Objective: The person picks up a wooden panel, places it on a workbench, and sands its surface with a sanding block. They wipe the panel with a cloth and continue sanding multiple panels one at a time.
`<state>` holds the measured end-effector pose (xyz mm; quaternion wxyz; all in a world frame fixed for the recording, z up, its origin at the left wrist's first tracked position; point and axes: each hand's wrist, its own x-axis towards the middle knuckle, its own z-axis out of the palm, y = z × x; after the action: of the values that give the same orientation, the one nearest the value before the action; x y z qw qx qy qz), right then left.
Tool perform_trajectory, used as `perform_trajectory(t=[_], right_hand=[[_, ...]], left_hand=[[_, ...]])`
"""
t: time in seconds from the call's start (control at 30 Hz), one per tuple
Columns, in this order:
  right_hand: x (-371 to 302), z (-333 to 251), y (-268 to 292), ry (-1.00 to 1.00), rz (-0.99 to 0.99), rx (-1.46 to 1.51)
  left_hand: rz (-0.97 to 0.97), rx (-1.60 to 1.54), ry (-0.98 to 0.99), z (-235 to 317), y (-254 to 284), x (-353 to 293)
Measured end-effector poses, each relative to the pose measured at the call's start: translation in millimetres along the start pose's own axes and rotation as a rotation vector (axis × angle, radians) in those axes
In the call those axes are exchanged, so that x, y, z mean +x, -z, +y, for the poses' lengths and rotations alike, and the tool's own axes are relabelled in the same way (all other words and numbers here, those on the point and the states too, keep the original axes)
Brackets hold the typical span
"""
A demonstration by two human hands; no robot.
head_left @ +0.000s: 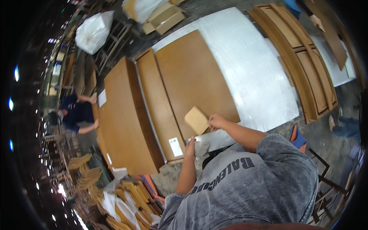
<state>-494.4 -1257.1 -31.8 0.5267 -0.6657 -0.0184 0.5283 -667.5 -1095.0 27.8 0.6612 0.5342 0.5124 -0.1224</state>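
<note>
My right hand (217, 121) is closed on the near right edge of a flat tan square piece (197, 120) with rounded corners. Its material is too blurred to make out. This piece lies over, or just above, a wide brown wooden panel (191, 69). My left hand (190, 147) is at the panel's near edge, beside crumpled clear plastic sheeting (202, 147). Most of its fingers are hidden, so its grip does not show. A narrower brown panel (155, 88) with a white label (176, 147) adjoins the wide one on the left.
A large brown wooden box-like piece (124, 115) stands left, with a co-worker (76, 111) at its far side. White sheeting (249, 61) covers the surface to the right. Framed wooden panels (303, 61) lie beyond it, near another person's hand (317, 22). Wooden parts (130, 203) are stacked at lower left.
</note>
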Motion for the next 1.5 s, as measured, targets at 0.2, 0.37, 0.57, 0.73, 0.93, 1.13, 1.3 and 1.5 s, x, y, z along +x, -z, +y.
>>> perform_trajectory(t=[0.2,0.37,0.57,0.73,0.93,1.13,1.3,1.5], right_hand=[[-16.6,15.7,-5.6,0.018,-0.131,0.002],[-19.2,-4.4,32.3,0.142,0.875,-0.272],[-48.8,-2.6,63.3,-0.336,0.951,-0.166],[-55.1,9.5,44.7,-0.322,0.971,-0.219],[-53.6,-8.8,23.2,-0.366,1.031,-0.282],[-60.2,6.1,13.4,-0.353,1.007,-0.321],[-67.7,22.8,1.6,-0.325,0.972,-0.337],[-75.7,46.4,4.7,-0.199,1.111,-0.164]], left_hand=[[-0.159,-0.068,0.027,8.6,-29.4,-7.1],[0.033,0.635,-0.504,39.3,-19.7,4.9],[-0.073,0.686,-0.623,49.6,11.8,42.1],[-0.066,0.744,-0.608,48.8,23.0,54.3],[-0.124,0.913,-0.557,62.6,29.1,63.9],[-0.17,1.102,-0.616,69.7,28.2,63.1],[-0.073,1.124,-0.609,71.0,27.0,58.1],[-0.029,0.9,-0.587,48.4,23.2,51.1]])
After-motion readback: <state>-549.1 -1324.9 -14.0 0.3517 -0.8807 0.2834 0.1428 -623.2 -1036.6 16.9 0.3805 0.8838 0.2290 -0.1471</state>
